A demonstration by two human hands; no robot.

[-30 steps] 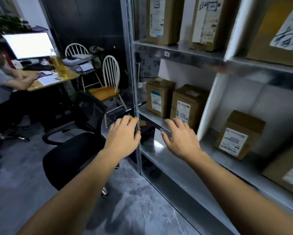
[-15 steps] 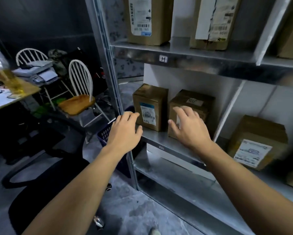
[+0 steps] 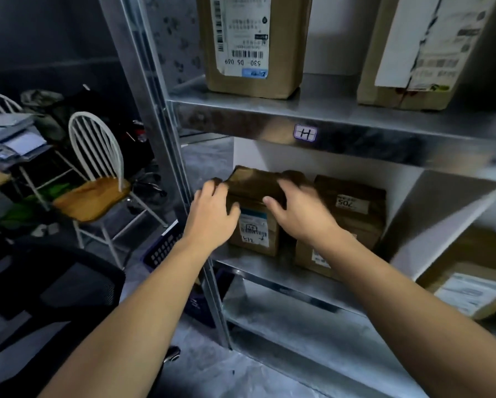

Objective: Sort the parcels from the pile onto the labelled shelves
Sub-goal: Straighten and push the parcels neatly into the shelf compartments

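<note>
A small brown parcel [image 3: 254,231] with a white and blue label stands at the left end of a metal shelf [image 3: 269,271], under the shelf edge tagged "H" [image 3: 305,133]. My left hand [image 3: 212,216] grips the parcel's upper left edge, fingers curled round it. My right hand [image 3: 301,214] lies over its top right, thumb on the front face. A second brown parcel [image 3: 355,208] stands right beside it, partly hidden by my right wrist.
Two taller parcels [image 3: 252,44] [image 3: 413,53] stand on the shelf above, and another parcel [image 3: 467,291] lies low at the right. The rack's upright post [image 3: 160,110] is just left of my left hand. A white chair [image 3: 97,179], a black office chair [image 3: 54,297] and a blue basket [image 3: 163,251] stand left of it.
Both hands moved forward from the shelf edge onto the left parcel and closed on it. The view has turned right and moved closer to the rack.
</note>
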